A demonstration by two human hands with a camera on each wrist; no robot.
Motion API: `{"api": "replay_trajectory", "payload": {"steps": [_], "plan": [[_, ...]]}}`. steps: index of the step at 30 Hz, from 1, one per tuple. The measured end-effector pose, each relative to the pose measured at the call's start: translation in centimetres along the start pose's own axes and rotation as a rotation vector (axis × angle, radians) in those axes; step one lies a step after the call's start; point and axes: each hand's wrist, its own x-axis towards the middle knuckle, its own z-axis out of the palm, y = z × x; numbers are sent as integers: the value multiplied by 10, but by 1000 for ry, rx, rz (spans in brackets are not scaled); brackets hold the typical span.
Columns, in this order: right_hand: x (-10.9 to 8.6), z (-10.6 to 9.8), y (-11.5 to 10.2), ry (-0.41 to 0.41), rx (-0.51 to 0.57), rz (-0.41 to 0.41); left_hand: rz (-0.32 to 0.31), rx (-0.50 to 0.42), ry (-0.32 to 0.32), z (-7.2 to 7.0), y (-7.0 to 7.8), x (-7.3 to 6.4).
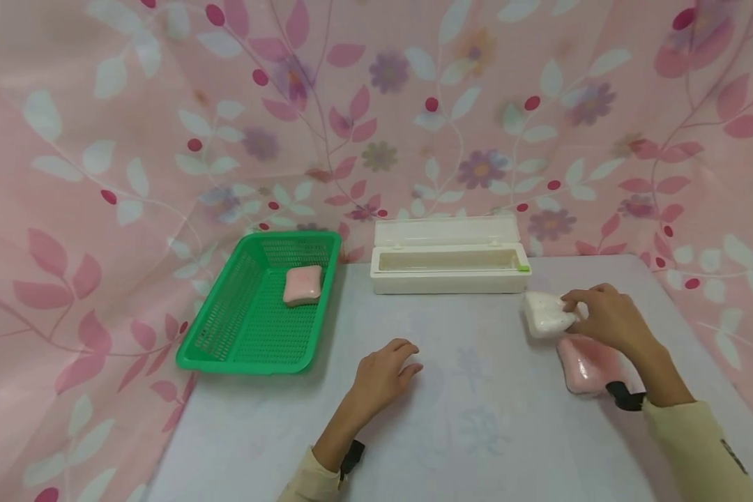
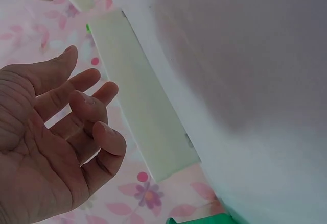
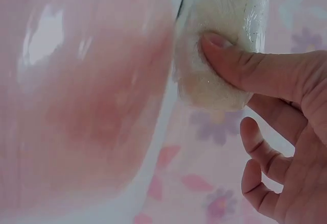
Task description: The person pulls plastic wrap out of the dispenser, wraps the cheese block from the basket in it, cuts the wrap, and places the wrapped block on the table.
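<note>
At the right of the head view my right hand [image 1: 605, 317] pinches a white soap bar [image 1: 544, 315] wrapped in clear film. In the right wrist view the thumb presses on the face of that white bar [image 3: 219, 81], while two fingers curl free below it. A pink wrapped soap bar [image 1: 590, 366] lies on the table just under and in front of this hand; it fills the left of the right wrist view. My left hand [image 1: 381, 376] hovers near the table's middle with loosely bent fingers [image 2: 110, 140] and holds nothing.
A green plastic basket [image 1: 316, 341] stands at the left with another pink soap bar [image 1: 302, 284] inside. At the back, a long white box [image 1: 452, 284] has its lid [image 1: 445, 231] raised. Pink floral cloth [image 1: 376, 104] hangs behind the white-covered table [image 1: 452, 418].
</note>
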Motion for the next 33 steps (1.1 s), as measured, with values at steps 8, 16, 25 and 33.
{"api": "replay_trajectory", "payload": {"steps": [8,16,25,33], "plan": [[1,-2,51,-65,9,40,-41,-9,-28,1,-7,0],[1,8,69,-198,107,109,-107,-21,-62,-2,-13,2],[12,-16,38,-171,121,19,-217,-123,-33,-21,-44,41],[43,-11,0,16,289,-23,-175,-283,51,-36,-83,109]]}}
